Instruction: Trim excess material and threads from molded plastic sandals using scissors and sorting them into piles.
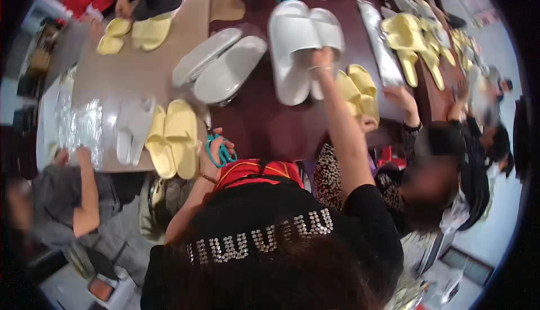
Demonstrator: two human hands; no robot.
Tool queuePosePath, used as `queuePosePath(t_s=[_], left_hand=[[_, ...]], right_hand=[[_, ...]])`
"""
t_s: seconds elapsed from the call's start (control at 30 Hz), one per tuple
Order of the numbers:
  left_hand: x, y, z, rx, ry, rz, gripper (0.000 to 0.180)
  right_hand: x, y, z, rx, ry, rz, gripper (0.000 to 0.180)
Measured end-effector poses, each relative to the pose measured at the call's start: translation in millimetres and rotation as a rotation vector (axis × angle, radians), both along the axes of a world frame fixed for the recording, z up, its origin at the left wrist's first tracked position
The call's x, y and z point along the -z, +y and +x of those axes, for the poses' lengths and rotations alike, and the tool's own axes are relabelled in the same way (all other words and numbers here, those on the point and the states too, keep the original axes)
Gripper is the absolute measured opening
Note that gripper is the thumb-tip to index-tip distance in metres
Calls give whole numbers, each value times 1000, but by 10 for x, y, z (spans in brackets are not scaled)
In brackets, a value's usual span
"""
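Note:
Stretched out over the dark red table (247, 127), my right hand (323, 59) is closed on a pair of white slippers (292, 31), at the edge of the strap. Its fingertips are partly hidden by the slipper. My left hand (224, 141) is close to my body at the table's near edge. Teal-handled scissors (213, 151) are in it, their loops around the fingers. Between and beyond my hands lies another white pair of slippers (228, 68), which looks wrapped in clear plastic.
Yellow slippers (179, 135) and a grey-white pair (133, 133) lie left. More yellow slippers (365, 88) sit right, beside a co-worker's hand (402, 99). A long clear plastic strip (379, 45) and further yellow slippers (405, 31) are beyond. Another person's hand (123, 7) is far left.

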State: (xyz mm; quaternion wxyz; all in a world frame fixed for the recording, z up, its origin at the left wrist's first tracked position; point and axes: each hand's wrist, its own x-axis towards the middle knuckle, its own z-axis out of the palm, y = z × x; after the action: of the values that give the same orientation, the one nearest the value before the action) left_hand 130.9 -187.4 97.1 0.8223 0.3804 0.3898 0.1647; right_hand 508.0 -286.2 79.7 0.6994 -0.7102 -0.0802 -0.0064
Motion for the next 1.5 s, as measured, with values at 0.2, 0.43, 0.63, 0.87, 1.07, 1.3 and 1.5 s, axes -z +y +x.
queuePosePath(t_s=[0.2, 0.43, 0.63, 0.87, 1.07, 1.3, 1.5], left_hand=[[52, 16, -355, -221, 99, 90, 35], [213, -59, -877, -452, 264, 186, 36], [542, 70, -1300, -615, 314, 474, 36], [257, 775, -1131, -210, 1061, 1240, 41], [713, 1324, -797, -344, 992, 1354, 29], [430, 1259, -807, -427, 821, 1230, 28], [-234, 829, -409, -488, 474, 1410, 31]], right_hand=[[-108, -54, 1135, -17, -292, -915, 25], [410, 67, 1756, -106, -286, -1124, 30], [1272, -12, 2086, -175, -268, -1333, 29], [1109, -2, 1730, 4, -116, -1041, 47], [415, -230, 1049, -37, -230, -969, 59], [323, -189, -89, -574, 258, -527, 38], [-353, 235, -2009, -1237, 479, -210, 65]])
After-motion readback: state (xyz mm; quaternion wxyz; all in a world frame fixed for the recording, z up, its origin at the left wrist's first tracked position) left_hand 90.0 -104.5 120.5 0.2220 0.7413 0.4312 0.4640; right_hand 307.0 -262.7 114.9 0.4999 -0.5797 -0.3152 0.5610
